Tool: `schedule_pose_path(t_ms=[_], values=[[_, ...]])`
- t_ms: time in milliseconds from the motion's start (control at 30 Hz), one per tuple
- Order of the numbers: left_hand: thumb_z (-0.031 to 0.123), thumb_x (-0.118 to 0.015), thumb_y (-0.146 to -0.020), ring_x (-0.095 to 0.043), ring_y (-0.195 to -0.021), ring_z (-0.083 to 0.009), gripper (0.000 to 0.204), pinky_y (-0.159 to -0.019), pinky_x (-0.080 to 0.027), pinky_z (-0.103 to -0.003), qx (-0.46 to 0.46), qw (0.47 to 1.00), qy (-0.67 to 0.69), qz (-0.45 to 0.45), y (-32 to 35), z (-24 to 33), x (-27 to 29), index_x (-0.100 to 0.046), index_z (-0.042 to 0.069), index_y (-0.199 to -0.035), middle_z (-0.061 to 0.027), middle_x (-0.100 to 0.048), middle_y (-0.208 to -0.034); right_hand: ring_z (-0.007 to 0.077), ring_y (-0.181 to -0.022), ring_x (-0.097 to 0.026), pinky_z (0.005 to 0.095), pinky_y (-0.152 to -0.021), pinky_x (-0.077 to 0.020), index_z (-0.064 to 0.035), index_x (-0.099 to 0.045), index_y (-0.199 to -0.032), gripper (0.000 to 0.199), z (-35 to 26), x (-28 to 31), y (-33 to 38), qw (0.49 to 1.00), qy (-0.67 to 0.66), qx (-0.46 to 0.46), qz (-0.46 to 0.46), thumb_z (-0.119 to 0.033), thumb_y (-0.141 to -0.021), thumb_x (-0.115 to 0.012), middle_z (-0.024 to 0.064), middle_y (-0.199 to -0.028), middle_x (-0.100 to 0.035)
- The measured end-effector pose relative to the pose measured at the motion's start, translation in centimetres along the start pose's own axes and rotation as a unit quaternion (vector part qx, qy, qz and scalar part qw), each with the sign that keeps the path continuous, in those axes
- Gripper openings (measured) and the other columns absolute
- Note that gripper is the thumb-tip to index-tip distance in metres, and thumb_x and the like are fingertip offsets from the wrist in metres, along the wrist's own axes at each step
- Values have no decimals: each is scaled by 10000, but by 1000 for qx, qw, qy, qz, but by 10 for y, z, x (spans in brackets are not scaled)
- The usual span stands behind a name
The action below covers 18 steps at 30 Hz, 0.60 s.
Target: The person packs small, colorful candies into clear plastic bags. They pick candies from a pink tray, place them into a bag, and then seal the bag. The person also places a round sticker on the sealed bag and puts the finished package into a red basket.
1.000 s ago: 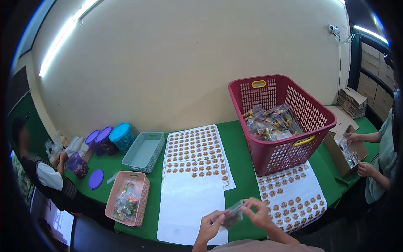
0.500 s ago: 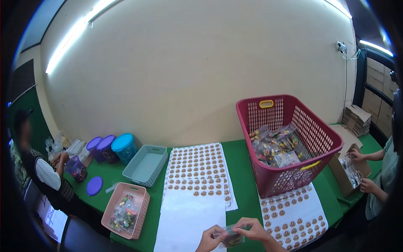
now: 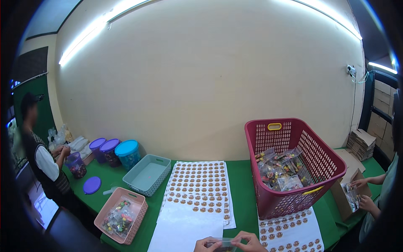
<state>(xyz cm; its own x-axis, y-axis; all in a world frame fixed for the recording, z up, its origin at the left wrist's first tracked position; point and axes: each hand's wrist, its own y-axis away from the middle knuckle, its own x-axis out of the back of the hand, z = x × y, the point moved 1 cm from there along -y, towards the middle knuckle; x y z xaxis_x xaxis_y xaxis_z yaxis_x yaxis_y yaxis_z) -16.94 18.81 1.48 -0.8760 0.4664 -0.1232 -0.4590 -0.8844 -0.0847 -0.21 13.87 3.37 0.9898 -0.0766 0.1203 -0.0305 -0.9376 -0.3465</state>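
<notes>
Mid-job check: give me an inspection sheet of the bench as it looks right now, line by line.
Surface: green table, largely covered by sheets and baskets.
Job's things: small clear packet held between both hands at the lower edge; sticker sheets in front, one more to the right.
Clutter: red basket of filled packets; pink tray with sweets; empty teal tray; purple and blue lidded tubs; loose purple lid.
Grippers: left hand and right hand both pinch the packet.
Cables: wall socket with cord, off the table.
Surroundings: a person at the left end, another person's hands at a cardboard box on the right.
</notes>
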Motion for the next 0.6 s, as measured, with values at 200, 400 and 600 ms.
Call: schedule_pose_path(t_ms=[200, 400, 600], values=[[55, -555, -753, -541, -680, -116, 117, -615, -429, -226, 10, 999, -40, -8, 12, 23, 1, -596, -34, -819, -68, -596, -744, 118, -611, -524, 228, -554, -404, -6, -561, -634, 87, -7, 7, 7, 997, -1, -22, 73, -43, -675, -628, 63, -657, -562], [129, -571, -758, -529, -771, -123, 211, -667, -420, -230, -14, 999, 30, 29, 24, 11, -1, -553, -35, -891, -94, -569, -841, 112, -685, -529, 228, -646, -419, 6, -522, -660, 83, -7, 0, 25, 995, -82, 13, 52, 5, -699, -595, 64, -724, -560], [172, -643, -682, -435, -1035, -234, 620, -850, -357, -298, -197, 973, -123, 5, 32, 22, -16, -337, -52, -1173, -186, -417, -1143, 138, -816, -524, 250, -741, -421, 31, -511, -844, 119, -23, -28, 33, 959, -205, -64, 183, 4, -736, -553, 113, -882, -548]])
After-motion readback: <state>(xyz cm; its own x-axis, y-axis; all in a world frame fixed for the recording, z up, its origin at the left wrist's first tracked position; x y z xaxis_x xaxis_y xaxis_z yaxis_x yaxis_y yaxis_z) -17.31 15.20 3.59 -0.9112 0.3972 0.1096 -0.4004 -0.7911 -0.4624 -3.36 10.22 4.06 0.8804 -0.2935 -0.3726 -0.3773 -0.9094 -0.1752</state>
